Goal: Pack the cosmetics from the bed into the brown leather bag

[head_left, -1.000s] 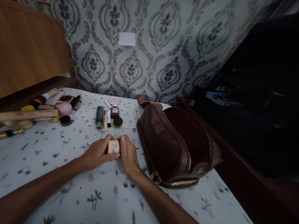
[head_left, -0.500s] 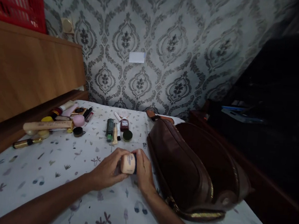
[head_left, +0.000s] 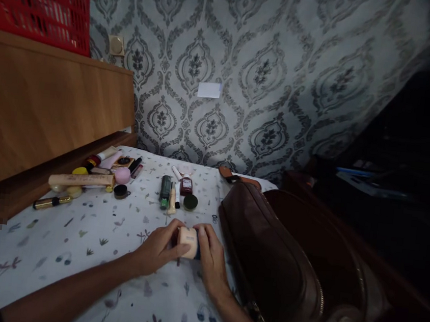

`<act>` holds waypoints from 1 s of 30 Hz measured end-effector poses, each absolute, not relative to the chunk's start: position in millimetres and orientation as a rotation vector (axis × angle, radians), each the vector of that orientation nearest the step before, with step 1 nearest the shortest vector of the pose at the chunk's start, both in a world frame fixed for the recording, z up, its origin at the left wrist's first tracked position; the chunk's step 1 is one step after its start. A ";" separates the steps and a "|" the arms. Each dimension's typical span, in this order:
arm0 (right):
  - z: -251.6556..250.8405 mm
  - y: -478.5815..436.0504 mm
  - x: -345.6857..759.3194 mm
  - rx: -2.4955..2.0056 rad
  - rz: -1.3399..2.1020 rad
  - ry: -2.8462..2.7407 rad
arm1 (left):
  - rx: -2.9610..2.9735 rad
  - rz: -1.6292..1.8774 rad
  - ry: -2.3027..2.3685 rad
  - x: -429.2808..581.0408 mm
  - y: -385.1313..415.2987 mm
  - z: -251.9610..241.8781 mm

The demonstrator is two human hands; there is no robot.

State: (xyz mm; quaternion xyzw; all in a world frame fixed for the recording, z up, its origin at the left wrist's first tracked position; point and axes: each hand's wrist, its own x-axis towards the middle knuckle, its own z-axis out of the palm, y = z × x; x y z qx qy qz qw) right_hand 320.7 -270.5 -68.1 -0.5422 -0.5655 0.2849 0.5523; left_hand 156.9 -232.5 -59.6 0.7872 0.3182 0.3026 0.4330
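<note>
Between my hands, low over the patterned white sheet (head_left: 82, 290), lies a small peach-coloured cosmetic bottle (head_left: 188, 241) with a dark cap (head_left: 199, 245). It is on its side, cap to the right. My left hand (head_left: 162, 247) wraps the body, with the thumb across its front. My right hand (head_left: 209, 255) closes round the cap end. Just beyond them sit a dark green bottle (head_left: 164, 190), slim tubes (head_left: 172, 197), a dark red bottle (head_left: 187, 185) and a round dark green lid or tin (head_left: 190, 202).
A brown leather bag (head_left: 266, 253) with an unzipped top stands close on the right. Several cosmetics, among them a long beige tube (head_left: 80, 179) and a pink jar (head_left: 123, 175), lie at the left. Behind them rise a wooden cabinet (head_left: 52, 98) and a red basket (head_left: 43, 4).
The view has swung a little left, so everything sits farther right. The bottle has turned in my hands, and my left thumb now lies across its front.
</note>
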 end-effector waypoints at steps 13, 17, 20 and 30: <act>-67.5 -271.5 321.3 -1.121 0.890 -1.185 | 1.578 0.889 0.846 156.1 -221.5 -63.0; -70.9 -268.5 320.6 -1.155 0.910 -1.158 | 1.499 0.926 0.811 157.4 -220.6 -65.9; -74.0 -265.5 321.1 -1.195 0.960 -1.164 | 1.473 0.959 0.756 156.0 -218.2 -67.4; -71.5 -264.8 320.1 -1.048 1.040 -1.164 | 1.485 0.916 0.711 150.3 -214.2 -63.0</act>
